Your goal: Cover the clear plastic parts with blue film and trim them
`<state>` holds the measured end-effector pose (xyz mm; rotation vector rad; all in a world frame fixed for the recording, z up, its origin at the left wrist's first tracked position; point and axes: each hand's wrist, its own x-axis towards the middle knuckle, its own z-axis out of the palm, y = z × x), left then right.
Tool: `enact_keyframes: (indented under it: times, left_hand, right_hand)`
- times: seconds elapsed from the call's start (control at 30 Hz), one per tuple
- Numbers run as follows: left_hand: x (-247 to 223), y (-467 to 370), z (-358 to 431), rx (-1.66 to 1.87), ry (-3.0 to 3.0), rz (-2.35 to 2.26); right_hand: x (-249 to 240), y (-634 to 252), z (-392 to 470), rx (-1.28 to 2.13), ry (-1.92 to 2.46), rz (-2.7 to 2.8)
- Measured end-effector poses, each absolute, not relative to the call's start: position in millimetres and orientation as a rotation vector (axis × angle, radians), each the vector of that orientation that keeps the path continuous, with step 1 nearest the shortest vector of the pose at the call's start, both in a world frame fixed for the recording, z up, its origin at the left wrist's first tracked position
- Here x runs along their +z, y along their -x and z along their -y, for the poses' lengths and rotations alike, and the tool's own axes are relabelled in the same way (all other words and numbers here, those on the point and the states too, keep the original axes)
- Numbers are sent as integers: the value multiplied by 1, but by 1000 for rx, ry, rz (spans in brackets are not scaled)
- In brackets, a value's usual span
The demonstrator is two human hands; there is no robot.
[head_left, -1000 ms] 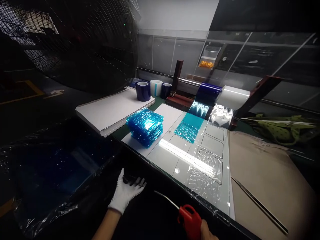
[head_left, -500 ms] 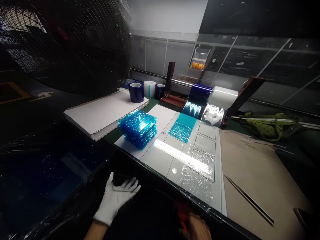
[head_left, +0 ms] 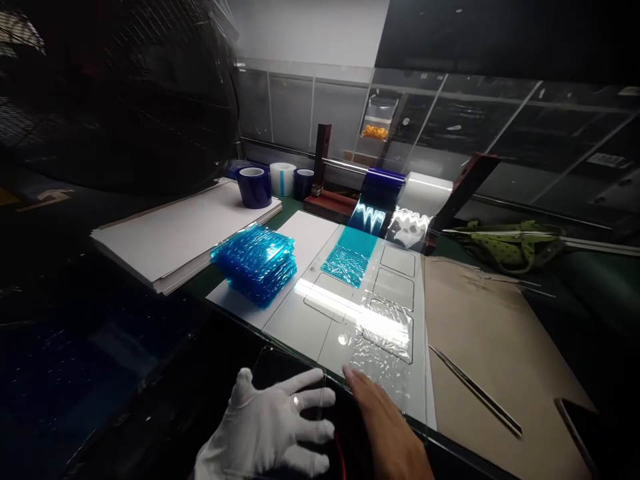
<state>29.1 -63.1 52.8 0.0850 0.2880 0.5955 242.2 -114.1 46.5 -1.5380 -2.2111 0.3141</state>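
Observation:
My left hand (head_left: 265, 433), in a white glove, is palm up with its fingers spread. A thin clear panel (head_left: 277, 363) lies across the glove, its faint outline and a small light spot showing. My bare right hand (head_left: 387, 427) is just to the right, fingers stretched toward the table's front edge and apparently holding nothing. Beyond the hands, a printed sheet (head_left: 295, 327) with rounded rectangles carries a blue film piece (head_left: 350, 257) and clear film (head_left: 385, 353). A stack of shiny blue film pieces (head_left: 257, 263) sits to its left.
A blue film roll (head_left: 385, 177) and a clear roll (head_left: 430, 185) hang on a rod. Loose rolls (head_left: 254, 188) stand by a white paper stack (head_left: 165, 240). Tweezers (head_left: 477, 390) rest on brown card (head_left: 465, 320). A large fan (head_left: 165, 100) is at left.
The left hand has risen to the right and turned its palm into view with the clear panel. The right hand has come up to the table edge; the red thing beside it is mostly hidden.

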Motion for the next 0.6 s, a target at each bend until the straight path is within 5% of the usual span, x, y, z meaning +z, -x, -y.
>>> enact_keyframes:
  times: [0.2, 0.6]
  left_hand:
    - [49, -72, 46, 528, -117, -137]
    - [38, -134, -11, 442, -109, -111]
  right_hand:
    - [51, -243, 78, 112, 1327, 2426]
    - [75, -316, 15, -75, 1677, 2205]
